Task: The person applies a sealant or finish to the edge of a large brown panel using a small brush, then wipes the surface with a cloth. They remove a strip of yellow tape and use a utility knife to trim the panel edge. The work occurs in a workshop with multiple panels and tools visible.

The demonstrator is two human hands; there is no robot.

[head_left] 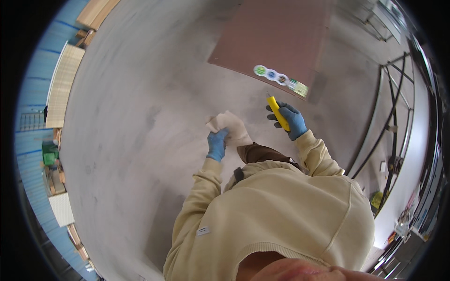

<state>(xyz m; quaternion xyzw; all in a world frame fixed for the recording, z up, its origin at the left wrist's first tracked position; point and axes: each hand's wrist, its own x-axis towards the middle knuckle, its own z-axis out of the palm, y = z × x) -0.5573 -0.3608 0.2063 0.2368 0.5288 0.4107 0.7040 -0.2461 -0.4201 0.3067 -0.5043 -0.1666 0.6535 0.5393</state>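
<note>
We see the right hand (291, 121), blue-gloved, its grip clenched round a yellow utility knife (278, 113); the left hand (217, 145) grasps a pale crumpled cloth (229, 125) just beside it. Both hang over the grey concrete floor (140, 117), near a brown board (276, 37). We judge the blade best kept pointed away from the cloth hand.

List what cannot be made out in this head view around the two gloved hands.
- Yellow tool in the right hand: its lower end is covered by the glove, and its tip is too small to identify.
- Pale cloth at the left hand: crumpled, so its shape is unclear.
- Round stickers on the brown board: too small to read.
- Brown pouch: partly hidden by the cream sweatshirt.
</note>
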